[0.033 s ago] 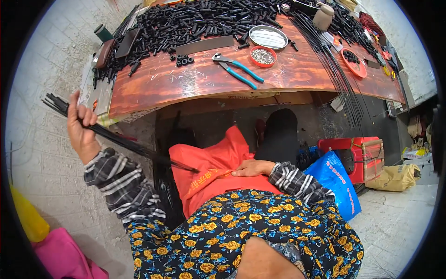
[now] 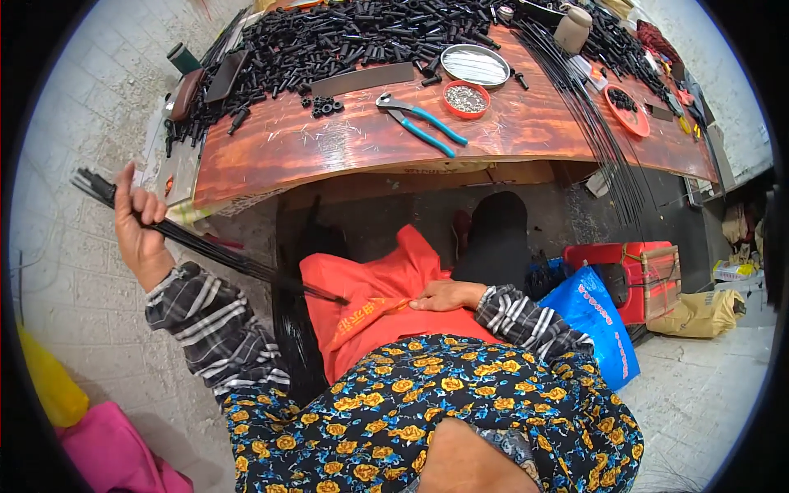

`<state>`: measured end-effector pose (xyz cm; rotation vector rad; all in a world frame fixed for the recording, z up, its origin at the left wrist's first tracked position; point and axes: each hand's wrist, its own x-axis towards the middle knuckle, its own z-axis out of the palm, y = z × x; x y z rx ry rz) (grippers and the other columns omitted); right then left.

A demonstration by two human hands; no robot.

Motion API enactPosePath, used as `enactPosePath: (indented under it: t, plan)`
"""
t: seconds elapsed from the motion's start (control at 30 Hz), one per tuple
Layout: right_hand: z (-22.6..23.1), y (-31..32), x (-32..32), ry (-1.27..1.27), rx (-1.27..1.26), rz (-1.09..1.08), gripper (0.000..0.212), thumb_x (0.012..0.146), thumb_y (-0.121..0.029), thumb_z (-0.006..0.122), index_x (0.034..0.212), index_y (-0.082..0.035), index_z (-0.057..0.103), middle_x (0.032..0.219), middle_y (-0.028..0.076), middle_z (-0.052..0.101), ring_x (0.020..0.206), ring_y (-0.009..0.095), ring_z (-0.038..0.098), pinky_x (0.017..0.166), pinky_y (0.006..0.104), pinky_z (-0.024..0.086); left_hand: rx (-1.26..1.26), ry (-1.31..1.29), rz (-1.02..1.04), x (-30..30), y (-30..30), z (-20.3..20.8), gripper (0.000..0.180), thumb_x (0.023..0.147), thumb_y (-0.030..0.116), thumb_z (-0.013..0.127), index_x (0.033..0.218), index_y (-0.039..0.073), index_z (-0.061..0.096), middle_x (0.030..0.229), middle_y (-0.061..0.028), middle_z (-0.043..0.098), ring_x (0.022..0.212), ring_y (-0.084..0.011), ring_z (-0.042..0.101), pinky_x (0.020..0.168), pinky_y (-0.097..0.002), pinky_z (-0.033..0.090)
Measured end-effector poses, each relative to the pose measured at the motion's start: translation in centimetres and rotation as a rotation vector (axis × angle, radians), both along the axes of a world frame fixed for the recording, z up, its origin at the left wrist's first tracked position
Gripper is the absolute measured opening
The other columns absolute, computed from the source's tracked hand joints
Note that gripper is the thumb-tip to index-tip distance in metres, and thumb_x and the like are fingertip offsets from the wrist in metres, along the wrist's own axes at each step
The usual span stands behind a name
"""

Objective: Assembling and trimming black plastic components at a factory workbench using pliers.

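Note:
A bundle of thin black rods (image 2: 226,253) with thicker upper ends is in my raised left hand (image 2: 141,226), left of the table. The fingers are wrapped round it near its thicker end, with the index finger pointing up. The bundle slants down to the right, and its thin tips reach a red cloth (image 2: 341,275) spread over my lap. On that cloth lies my right hand (image 2: 448,297), palm down, with its fingers stretched to the left. Its fingertips touch a fold of the cloth, and nothing shows in the hand.
The wooden table (image 2: 271,156) ahead bears a heap of black tubular parts (image 2: 353,37), blue-handled pliers (image 2: 423,125), a red dish of small bits (image 2: 466,99) and a round tin (image 2: 475,66). More black rods (image 2: 604,140) overhang its edge. A blue bag (image 2: 592,320) and red stool (image 2: 579,256) stand right.
My left hand has shifted slightly left, and the bundle's upper end has dipped a little with it. My right hand stays on the red cloth.

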<state>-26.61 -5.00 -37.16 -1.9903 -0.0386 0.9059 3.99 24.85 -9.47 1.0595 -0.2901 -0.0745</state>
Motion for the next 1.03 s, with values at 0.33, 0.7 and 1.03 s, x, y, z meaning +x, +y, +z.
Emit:
enactPosePath:
  t: [0.33,0.7,1.03]
  plan:
    - [15.7,3.0,6.5,-0.673,0.689,-0.512,0.082,0.071,-0.010,0.077,0.143,-0.007,0.036,0.114,0.014,0.058,0.079,0.011,0.061,0.071,0.0265,0.052,-0.814,0.525,-0.365,-7.9,-10.4,-10.4,0.029,0.090,0.032,0.063,0.097,0.005,0.059,0.057,0.0072,0.035,0.049,-0.0052,0.033,0.046,-0.0229,0.031]
    - [17.4,-3.5,5.7,-0.679,0.207,-0.664,0.013,0.077,-0.014,0.072,0.078,-0.002,0.069,0.060,0.001,0.059,0.051,0.006,0.054,0.046,0.0225,0.042,0.384,0.441,-0.771,-17.3,-13.7,-16.1,0.052,0.091,0.051,0.055,0.097,0.001,0.063,0.067,-0.0086,0.063,0.063,-0.0196,0.065,0.058,-0.0276,0.053]
    - [12.5,-0.8,7.3,-0.132,0.100,-0.407,0.033,0.072,-0.020,0.069,0.070,0.011,0.058,0.058,0.018,0.061,0.046,0.024,0.063,0.041,0.0333,0.052,0.128,-0.147,-0.319,-13.6,-19.3,-7.2,0.056,0.094,0.035,0.058,0.134,-0.003,0.044,0.110,-0.0115,0.063,0.098,-0.0184,0.062,0.086,-0.0322,0.051]
